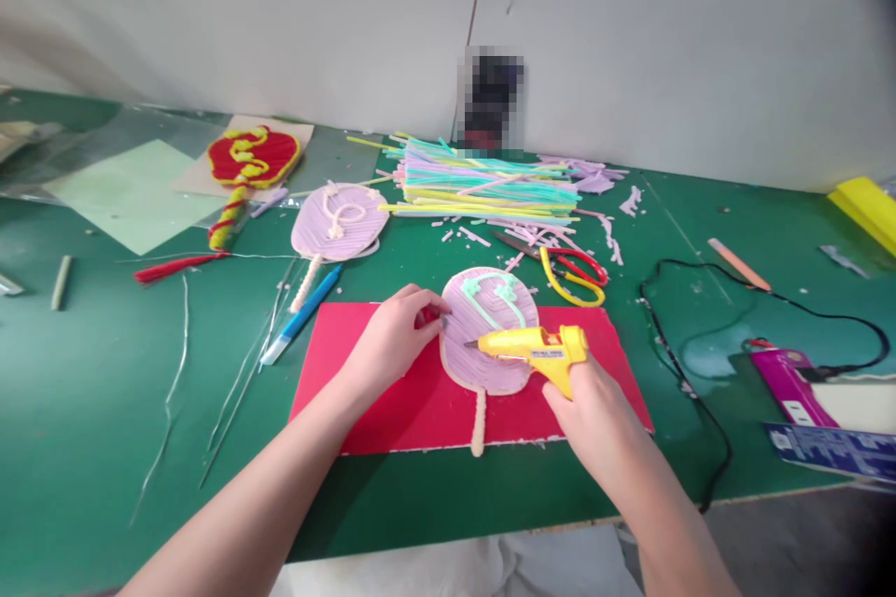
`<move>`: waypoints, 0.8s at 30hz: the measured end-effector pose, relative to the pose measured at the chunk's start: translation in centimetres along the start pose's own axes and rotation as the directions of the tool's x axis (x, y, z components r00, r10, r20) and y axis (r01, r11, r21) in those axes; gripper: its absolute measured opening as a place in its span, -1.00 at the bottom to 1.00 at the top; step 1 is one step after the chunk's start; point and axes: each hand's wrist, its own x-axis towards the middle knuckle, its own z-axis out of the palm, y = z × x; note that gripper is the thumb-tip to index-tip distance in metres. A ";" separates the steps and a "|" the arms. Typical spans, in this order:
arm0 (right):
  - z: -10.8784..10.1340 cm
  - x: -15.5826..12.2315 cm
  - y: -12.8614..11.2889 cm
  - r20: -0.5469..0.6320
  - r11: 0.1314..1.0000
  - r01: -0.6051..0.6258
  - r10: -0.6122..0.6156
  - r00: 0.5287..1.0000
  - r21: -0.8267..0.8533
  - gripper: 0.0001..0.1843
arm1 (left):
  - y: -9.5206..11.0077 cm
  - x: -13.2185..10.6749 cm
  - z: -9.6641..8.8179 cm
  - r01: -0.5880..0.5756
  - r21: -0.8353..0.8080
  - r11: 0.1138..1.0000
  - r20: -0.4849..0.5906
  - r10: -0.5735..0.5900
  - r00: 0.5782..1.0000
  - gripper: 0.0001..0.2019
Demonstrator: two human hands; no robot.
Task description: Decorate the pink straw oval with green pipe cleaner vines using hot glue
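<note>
Two bare forearms [280,448] extend from the lower edge over the worktop [392,504]. The right hand [595,396] has its fingers closed around the handle of a yellow glue gun [536,350], nozzle pointing left over a lilac fan-shaped piece [466,368]. This piece lies on a red board [371,420], its stalk toward the person. Fingers of the left hand [399,331] meet its left rim; whether they grip it cannot be told. Beyond: scissors [574,275] and bundled fuzzy stems [490,182]; left of these, a second lilac fan [336,229].
</note>
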 end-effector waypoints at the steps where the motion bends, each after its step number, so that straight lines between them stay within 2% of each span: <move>1: 0.1 -0.1 0.3 -0.005 1.000 -0.001 0.001 1.000 0.003 -0.74 | 0.0 0.0 0.0 0.003 -0.001 1.000 0.000 -0.003 1.000 -0.83; 6: 0.1 -0.4 1.1 -0.056 1.000 -0.006 0.005 0.998 -0.012 -0.71 | 0.1 0.0 0.0 0.008 0.001 1.000 0.001 -0.008 1.000 -0.84; 11: -0.2 -0.1 0.7 -0.044 0.999 -0.033 0.032 0.999 -0.021 -0.75 | 0.1 0.0 0.0 0.002 0.007 1.000 -0.001 -0.002 1.000 -0.84; 15: -1.7 0.5 0.8 -0.037 0.991 -0.135 0.135 0.990 0.005 -0.80 | 0.1 -0.1 -0.1 -0.002 -0.001 1.000 0.001 0.002 1.000 -0.84; 17: -2.7 0.9 1.6 0.010 0.974 -0.212 0.211 0.977 0.082 -0.77 | 0.0 0.0 -0.2 -0.007 -0.008 1.000 0.003 0.007 1.000 -0.85; 20: -3.7 1.7 4.2 0.046 0.908 -0.275 0.275 0.960 0.316 -0.58 | -0.3 0.1 -0.4 -0.017 -0.029 0.999 0.002 0.017 1.000 -0.83; 24: -2.9 3.3 9.1 -0.002 0.724 -0.343 0.429 0.903 0.599 -0.46 | -0.5 0.4 -0.6 -0.016 -0.024 1.000 -0.030 0.016 0.999 -0.83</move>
